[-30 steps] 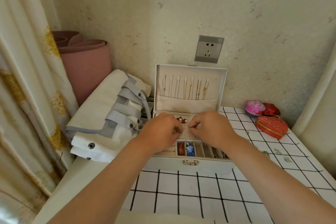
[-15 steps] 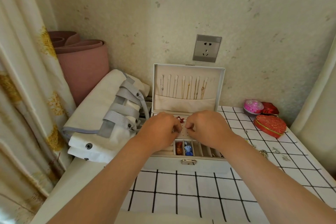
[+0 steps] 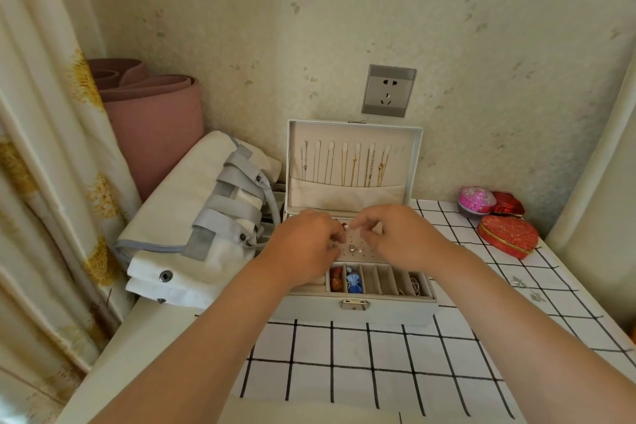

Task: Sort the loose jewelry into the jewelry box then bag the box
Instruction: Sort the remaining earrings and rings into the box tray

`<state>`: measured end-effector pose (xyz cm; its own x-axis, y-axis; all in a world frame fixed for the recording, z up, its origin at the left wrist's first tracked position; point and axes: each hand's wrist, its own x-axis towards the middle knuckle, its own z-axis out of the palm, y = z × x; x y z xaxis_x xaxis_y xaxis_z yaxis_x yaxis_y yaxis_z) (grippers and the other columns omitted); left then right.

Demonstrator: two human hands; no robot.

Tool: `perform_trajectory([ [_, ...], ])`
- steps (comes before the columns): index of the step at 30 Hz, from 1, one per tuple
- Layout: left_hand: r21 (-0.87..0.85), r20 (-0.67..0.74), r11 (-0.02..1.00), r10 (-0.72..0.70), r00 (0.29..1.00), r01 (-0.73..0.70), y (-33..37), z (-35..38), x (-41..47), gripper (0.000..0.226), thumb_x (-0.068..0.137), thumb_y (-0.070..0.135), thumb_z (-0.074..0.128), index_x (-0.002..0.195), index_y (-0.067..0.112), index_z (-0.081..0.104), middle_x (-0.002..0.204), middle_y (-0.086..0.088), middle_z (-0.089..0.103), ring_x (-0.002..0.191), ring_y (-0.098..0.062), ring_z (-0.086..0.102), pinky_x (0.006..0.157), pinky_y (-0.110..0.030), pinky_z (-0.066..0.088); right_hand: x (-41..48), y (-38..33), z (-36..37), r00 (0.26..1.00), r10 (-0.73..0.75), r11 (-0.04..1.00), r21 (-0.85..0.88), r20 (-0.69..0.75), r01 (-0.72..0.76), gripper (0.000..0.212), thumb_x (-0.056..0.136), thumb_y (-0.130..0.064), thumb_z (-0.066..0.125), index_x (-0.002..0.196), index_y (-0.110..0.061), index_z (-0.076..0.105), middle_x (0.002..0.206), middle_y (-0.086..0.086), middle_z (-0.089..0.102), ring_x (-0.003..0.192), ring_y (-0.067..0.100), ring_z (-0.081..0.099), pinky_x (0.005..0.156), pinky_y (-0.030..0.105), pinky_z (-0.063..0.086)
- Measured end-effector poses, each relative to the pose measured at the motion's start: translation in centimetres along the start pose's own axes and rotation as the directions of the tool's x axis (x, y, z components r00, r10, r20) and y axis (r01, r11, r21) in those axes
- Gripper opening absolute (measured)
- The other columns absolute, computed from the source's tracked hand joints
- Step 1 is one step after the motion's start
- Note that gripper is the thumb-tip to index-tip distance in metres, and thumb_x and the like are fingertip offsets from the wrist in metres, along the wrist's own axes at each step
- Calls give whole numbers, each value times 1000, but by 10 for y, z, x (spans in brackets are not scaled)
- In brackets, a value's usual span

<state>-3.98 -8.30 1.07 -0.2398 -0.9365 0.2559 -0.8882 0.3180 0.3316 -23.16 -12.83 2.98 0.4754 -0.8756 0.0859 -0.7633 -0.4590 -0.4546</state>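
Soft, even warm daylight, faint shadows, sharp centre, wide-angle bending at edges.

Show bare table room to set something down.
Free: checked cloth in front of the box, between the forearms. Crowded: bag left of it; left hand and right hand over its tray; heart case, loose bits at right.

A: What do the bare left hand and bare right hand pinch above the open white jewelry box?
B: Too small to tell. Their curled fingers hide the tray's back part.
A: And the silvery bits on the black-checked white cloth?
B: Too tiny to identify. Also an orange thing is cut off at the right edge
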Motion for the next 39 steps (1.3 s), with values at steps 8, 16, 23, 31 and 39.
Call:
perform_trajectory([
  [8,39,-21,996,79,997,-78,15,9,3,23,94,33,59,114,35,70,110,14,66,107,-9,49,83,-25,41,-5,33,-14,990,118,993,23,-74,-116,26,97,-16,58,102,-35,74,114,-13,69,109,8,61,101,34,48],
  [16,35,-28,999,16,999,-15,24,13,12,16,93,28,63,102,34,74,105,13,68,105,-8,52,84,-25,42,-13,32,-14,988,139,990,-16,61,-139,15,84,-29,76,98,-34,77,98,-18,70,94,1,63,90,29,53],
  [23,-29,-70,999,-19,997,17,22,16,10,19,92,26,65,109,33,70,108,12,65,108,-8,51,87,-22,42,-10,30,-13,993,109,994,-8,47,-109,6,88,-29,72,91,-31,78,92,-17,70,90,1,62,88,30,53],
  [31,-88,-52,996,-35,998,30,28,16,11,27,93,26,63,119,33,67,116,12,65,114,-6,50,90,-20,38,-6,25,-10,992,104,992,67,73,-109,13,92,-24,65,92,-32,76,93,-19,69,90,-1,63,88,28,53],
  [39,-85,-54,996,-13,998,9,28,20,13,27,92,31,64,118,32,67,113,14,67,111,-6,50,89,-23,41,-7,27,-7,995,83,991,103,52,-88,7,82,-25,78,80,-32,78,84,-16,72,85,0,65,85,29,55],
])
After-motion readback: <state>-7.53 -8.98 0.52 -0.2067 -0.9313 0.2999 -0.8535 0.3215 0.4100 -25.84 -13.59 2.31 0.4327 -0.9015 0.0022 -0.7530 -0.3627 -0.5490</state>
